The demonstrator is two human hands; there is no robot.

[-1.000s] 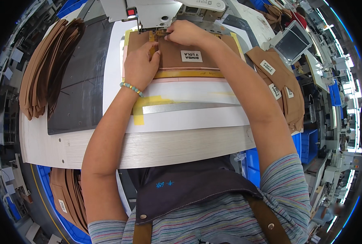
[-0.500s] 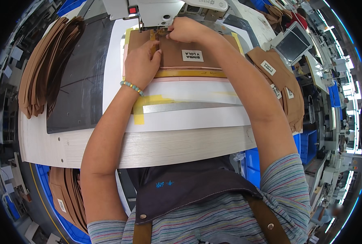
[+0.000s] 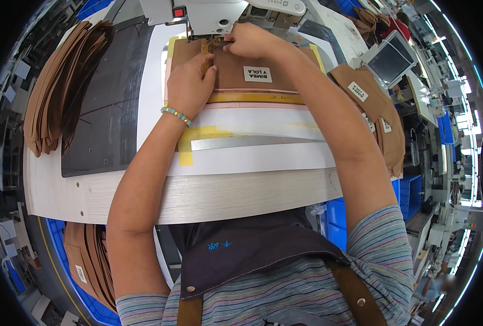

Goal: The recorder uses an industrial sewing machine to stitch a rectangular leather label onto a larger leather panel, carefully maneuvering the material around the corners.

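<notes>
A brown fabric panel [image 3: 233,73] with a white label lies flat under the head of a sewing machine [image 3: 211,19]. Resting on its left part is my left hand [image 3: 190,81], fingers stretched toward the needle area and thumb apart, beside a narrow yellowish strip [image 3: 205,48]. My right hand [image 3: 251,42] is just right of the needle area, its fingers curled in and bent down at the panel. Whatever its fingertips pinch, if anything, is hidden. A yellow-brown bar [image 3: 258,98] runs along the panel's near edge.
Stacked brown pieces [image 3: 62,89] lie at the left on a dark plate [image 3: 108,108]. More labelled brown panels [image 3: 380,117] sit at the right, near a screen [image 3: 391,58]. Under the table's front edge, a blue bin [image 3: 59,239] holds further brown pieces. A metal strip [image 3: 252,142] lies nearer me.
</notes>
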